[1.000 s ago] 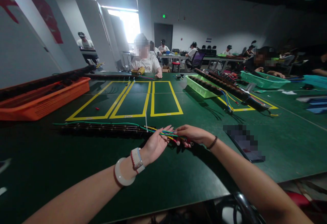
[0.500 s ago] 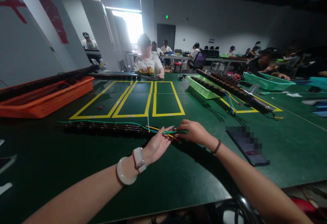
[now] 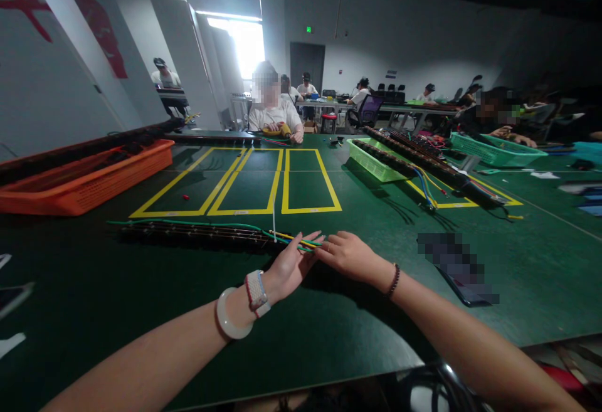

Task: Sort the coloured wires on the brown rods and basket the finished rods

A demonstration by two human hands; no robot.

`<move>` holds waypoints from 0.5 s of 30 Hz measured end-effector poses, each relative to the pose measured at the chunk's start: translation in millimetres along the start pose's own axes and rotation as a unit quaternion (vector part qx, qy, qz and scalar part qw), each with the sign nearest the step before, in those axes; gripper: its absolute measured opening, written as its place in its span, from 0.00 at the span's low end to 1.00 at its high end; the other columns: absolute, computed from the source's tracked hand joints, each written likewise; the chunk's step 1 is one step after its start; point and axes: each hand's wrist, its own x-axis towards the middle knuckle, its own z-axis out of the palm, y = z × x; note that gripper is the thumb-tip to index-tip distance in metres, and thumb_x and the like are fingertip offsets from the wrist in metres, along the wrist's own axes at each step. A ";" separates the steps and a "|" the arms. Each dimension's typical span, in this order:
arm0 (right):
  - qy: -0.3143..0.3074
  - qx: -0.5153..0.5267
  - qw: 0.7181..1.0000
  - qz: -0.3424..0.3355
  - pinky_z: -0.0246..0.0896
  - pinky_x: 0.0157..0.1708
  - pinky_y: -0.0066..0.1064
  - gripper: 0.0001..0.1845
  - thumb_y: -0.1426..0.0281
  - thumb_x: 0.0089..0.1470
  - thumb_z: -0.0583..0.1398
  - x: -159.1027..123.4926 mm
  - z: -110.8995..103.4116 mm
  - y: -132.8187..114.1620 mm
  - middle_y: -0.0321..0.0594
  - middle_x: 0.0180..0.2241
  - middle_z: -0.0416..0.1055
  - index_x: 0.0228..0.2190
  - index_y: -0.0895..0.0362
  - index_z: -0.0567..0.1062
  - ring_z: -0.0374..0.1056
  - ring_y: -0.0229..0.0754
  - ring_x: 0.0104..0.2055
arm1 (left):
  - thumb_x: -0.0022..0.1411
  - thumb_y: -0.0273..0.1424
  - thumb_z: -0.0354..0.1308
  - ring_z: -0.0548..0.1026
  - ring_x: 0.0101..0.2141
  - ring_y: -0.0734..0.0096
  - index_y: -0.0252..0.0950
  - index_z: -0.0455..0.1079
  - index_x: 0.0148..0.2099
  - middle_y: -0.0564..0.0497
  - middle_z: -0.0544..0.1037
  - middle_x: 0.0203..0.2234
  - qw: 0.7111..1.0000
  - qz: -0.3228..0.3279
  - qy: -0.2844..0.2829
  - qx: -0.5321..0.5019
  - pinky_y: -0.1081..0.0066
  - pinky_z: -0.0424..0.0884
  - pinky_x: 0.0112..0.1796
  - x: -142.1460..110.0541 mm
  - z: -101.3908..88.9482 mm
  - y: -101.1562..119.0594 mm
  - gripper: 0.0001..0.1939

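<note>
A long black strip [image 3: 197, 235] with thin wires along its top lies across the table in front of me. A green wire runs along its far edge. At its right end a bundle of green, yellow and blue wires [image 3: 301, 242] sticks out. A white cable tie [image 3: 275, 221] stands up near that end. My left hand [image 3: 288, 269], palm up, has the bundle across it, with the thumb over the wires. My right hand [image 3: 348, 254] is closed from above on the wire ends, which its fingers hide.
A phone [image 3: 463, 274] lies to the right. An orange basket [image 3: 84, 183] stands at the left; a light green basket [image 3: 376, 164] with more black strips is at the right. Yellow tape frames [image 3: 310, 209] mark the table beyond. A co-worker [image 3: 277, 114] sits opposite.
My right hand first lifted slightly to the right with a green wire, then came down and closed over the bundle's ends. The red-tipped end and lugs are now covered. My left hand stayed under the wires.
</note>
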 end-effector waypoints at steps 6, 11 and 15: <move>0.103 0.164 0.965 0.176 0.53 0.37 0.30 0.13 0.61 0.58 0.56 1.6 5.6 6.5 0.43 0.34 0.67 0.36 0.57 0.73 0.61 0.39 0.37 | 0.66 0.30 0.43 0.73 0.41 0.65 0.26 0.64 0.55 0.40 0.75 0.42 0.999 0.022 -0.039 -0.024 0.67 0.68 0.44 4.0 -2.5 -2.4 0.20; 0.003 0.390 0.859 0.333 0.57 0.30 0.26 0.17 0.58 0.57 0.56 3.8 11.9 15.6 0.39 0.31 0.70 0.34 0.60 0.72 0.65 0.37 0.31 | 0.65 0.29 0.42 0.71 0.45 0.65 0.26 0.62 0.57 0.39 0.74 0.44 0.999 0.033 -0.031 -0.004 0.66 0.64 0.49 0.0 2.3 -1.1 0.21; -0.088 0.538 0.770 0.332 0.57 0.24 0.24 0.20 0.55 0.56 0.55 5.0 12.4 17.8 0.37 0.26 0.70 0.35 0.61 0.73 0.64 0.34 0.25 | 0.64 0.29 0.42 0.71 0.46 0.64 0.25 0.56 0.60 0.38 0.72 0.46 0.999 0.018 -0.033 0.000 0.65 0.63 0.49 -3.7 5.6 1.6 0.24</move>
